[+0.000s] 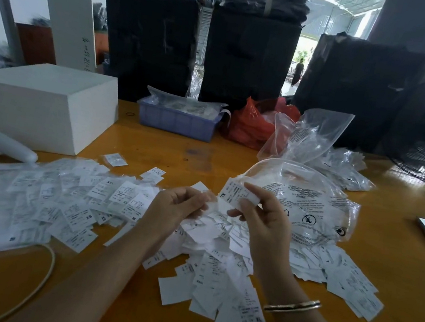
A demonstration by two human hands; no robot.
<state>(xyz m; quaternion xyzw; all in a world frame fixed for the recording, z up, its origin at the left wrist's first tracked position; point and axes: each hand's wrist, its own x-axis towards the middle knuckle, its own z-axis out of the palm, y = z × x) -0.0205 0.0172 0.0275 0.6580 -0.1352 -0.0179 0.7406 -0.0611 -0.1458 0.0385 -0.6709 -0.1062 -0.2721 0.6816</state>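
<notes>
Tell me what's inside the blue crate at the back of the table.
Clear plastic bags showing dark print fill the blue crate to above its rim, one white strip hanging over its right end. Whatever lies beneath is covered.

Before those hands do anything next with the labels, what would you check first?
1. Right hand pinches XL label: ok.
2. Its size print readable: ok, reads XL.
3. Size of the white slip in left hand: cannot tell.
4. Pile sorted by size: not ok; XXL, XS and M lie mixed.
5. Bare table for setting it down: ok.
</notes>
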